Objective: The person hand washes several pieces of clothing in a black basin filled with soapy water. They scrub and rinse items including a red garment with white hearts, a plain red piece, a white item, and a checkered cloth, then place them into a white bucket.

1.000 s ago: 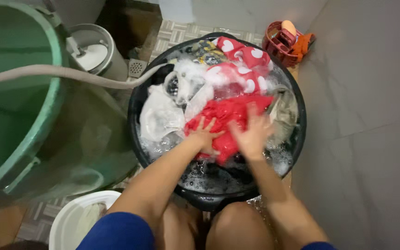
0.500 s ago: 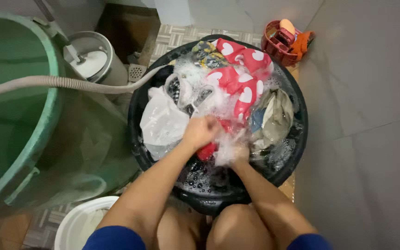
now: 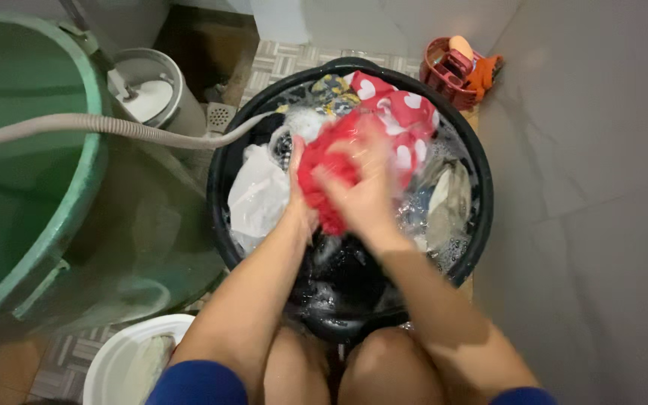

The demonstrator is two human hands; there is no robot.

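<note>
A round black basin point(image 3: 223, 161) stands on the floor between my knees, holding soapy water and several garments. Both hands are raised above the water, bunching a plain red cloth point(image 3: 322, 176). My left hand point(image 3: 297, 196) grips its left side, mostly hidden behind the cloth. My right hand point(image 3: 365, 191) is closed over its right side and looks blurred. Behind them lies a red garment with white hearts point(image 3: 406, 112). A white cloth point(image 3: 258, 196) lies at the basin's left, a grey-beige one point(image 3: 448, 202) at its right.
A large green tub point(image 3: 35, 150) fills the left, with a corrugated hose point(image 3: 114, 127) running into the basin. A white lidded bucket point(image 3: 148, 86) stands behind, a white bowl point(image 3: 118, 360) at bottom left. A red basket with soap point(image 3: 455, 71) sits by the grey wall at right.
Both hands lifted the red cloth out of the suds, from low at the basin's front up toward its middle, and now bunch it together.
</note>
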